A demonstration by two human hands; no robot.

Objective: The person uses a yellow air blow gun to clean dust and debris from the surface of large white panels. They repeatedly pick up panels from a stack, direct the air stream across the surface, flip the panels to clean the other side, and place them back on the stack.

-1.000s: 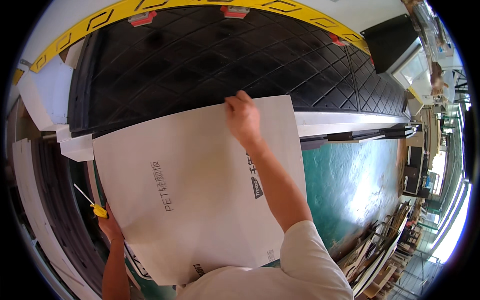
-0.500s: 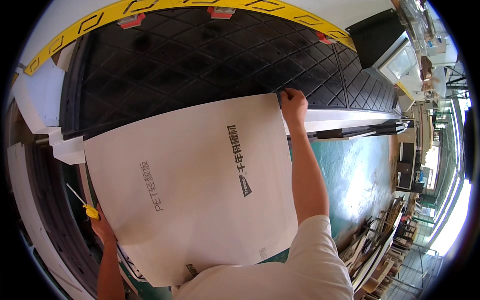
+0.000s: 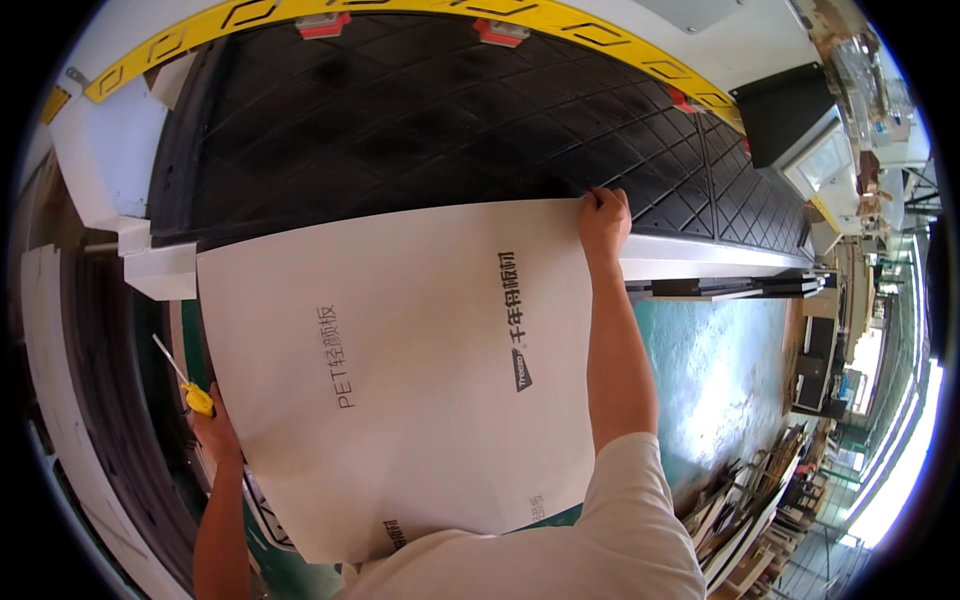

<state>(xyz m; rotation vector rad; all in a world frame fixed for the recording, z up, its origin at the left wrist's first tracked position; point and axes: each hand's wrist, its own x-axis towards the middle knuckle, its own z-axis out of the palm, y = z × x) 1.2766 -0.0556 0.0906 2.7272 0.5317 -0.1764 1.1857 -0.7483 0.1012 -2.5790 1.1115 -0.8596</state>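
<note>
A large off-white board [image 3: 430, 340] with dark printing on its face lies in front of my body, its far edge over a black worktable [image 3: 400, 140] scored with a diamond pattern. My right hand [image 3: 606, 225], fingers curled closed, grips the board's far right corner. At the board's left edge is my left hand [image 3: 215, 435], closed around a yellow-handled screwdriver [image 3: 199, 398]. Its metal shaft points away and to the left. How far my left fingers reach under the board is hidden.
A yellow slotted guard [image 3: 470, 10] with red-and-grey blocks [image 3: 502, 33] below it spans the far side. A black box-shaped housing [image 3: 785, 110] hangs at the far right. Dark boards stand on the left [image 3: 100, 360]; offcuts [image 3: 760, 500] pile up on the right, beside green floor.
The whole scene, board and hands included, has shifted slightly to the right in view. Against the table's front edge, the board sits a little nearer to me. Both hands keep their holds.
</note>
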